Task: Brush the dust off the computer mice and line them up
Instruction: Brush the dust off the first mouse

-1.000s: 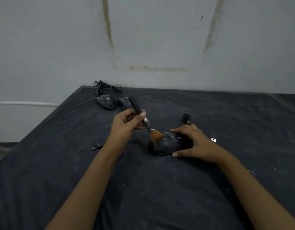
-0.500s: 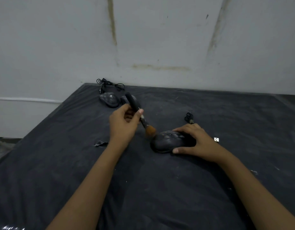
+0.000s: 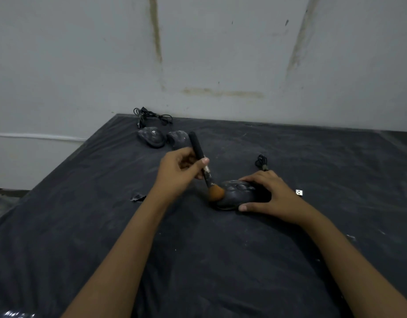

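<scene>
Left fingers [image 3: 203,161] pinch brush [image 3: 197,146] (bristles touching mouse [image 3: 234,195]).

I'm stretching my 2 forearms forward; my left hand [image 3: 177,173] is pinching the brush [image 3: 197,145] between thumb and fingers, and my right hand [image 3: 271,196] is cupping the mouse [image 3: 232,194].

A single head-worn view looks forward and down along the tabletop [image 3: 289,260] from its near edge. It sits close over the left hand [image 3: 177,175] and right hand [image 3: 271,196] at centre. The far edge and wall [image 3: 221,53] fill the top.
</scene>
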